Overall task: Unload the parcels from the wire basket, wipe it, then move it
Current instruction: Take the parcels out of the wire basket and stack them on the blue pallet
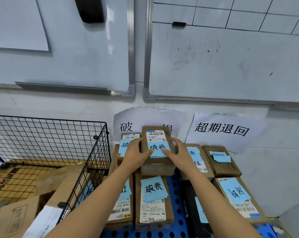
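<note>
A black wire basket (pixel 97 146) stands at the left against the wall, with several brown cardboard parcels (pixel 63 182) still inside it. To its right, on a blue perforated pallet (pixel 177 213), lie several parcels with blue sticky notes. Both my hands grip one brown parcel (pixel 157 166) that sits on top of the stack near the wall. My left hand (pixel 136 154) holds its left side, thumb on the blue note. My right hand (pixel 178 152) holds its right side, thumb on the same note.
Two whiteboards (pixel 214 66) hang on the wall above. Two paper signs (pixel 220 131) with black characters are stuck to the wall behind the stacks. More labelled parcels (pixel 220 162) and a black box (pixel 195 205) lie at the right of the pallet.
</note>
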